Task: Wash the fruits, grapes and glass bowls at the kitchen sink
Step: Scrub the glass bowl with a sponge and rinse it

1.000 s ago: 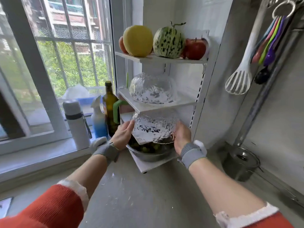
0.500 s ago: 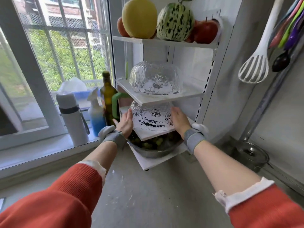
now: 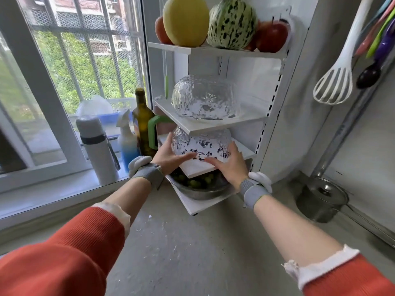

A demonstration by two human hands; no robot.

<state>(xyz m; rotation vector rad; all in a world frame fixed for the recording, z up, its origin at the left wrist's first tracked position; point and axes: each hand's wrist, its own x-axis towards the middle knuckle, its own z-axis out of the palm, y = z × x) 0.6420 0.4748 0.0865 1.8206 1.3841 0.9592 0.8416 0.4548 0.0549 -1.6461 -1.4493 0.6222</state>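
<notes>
Where the white rack (image 3: 275, 107) stands in the corner by the window, a lower glass bowl (image 3: 201, 144) is held upside down on the third shelf (image 3: 198, 168). It is gripped from both sides: the left hand (image 3: 168, 155) is curled round its left flank, and the right hand (image 3: 228, 165) is curled round its right flank, thumbs reaching across the front. A grey band is worn on each wrist. A second glass bowl (image 3: 204, 98) is set upside down on the shelf above, untouched. On the top shelf a yellow fruit (image 3: 186, 20), a striped melon (image 3: 232, 23) and a red apple (image 3: 272, 36) are lined up; another red fruit (image 3: 160, 30) is partly hidden behind the yellow one. Under the third shelf, green grapes (image 3: 196, 182) are seen in a metal bowl (image 3: 201, 193) on the bottom shelf. Left of the rack, a dark bottle (image 3: 142, 122), a spray bottle (image 3: 127, 139) and a white flask (image 3: 96, 146) are noted on the sill. A lidded steel pot (image 3: 321, 199) is placed on the counter at right, below a hanging white whisk (image 3: 333, 84).
</notes>
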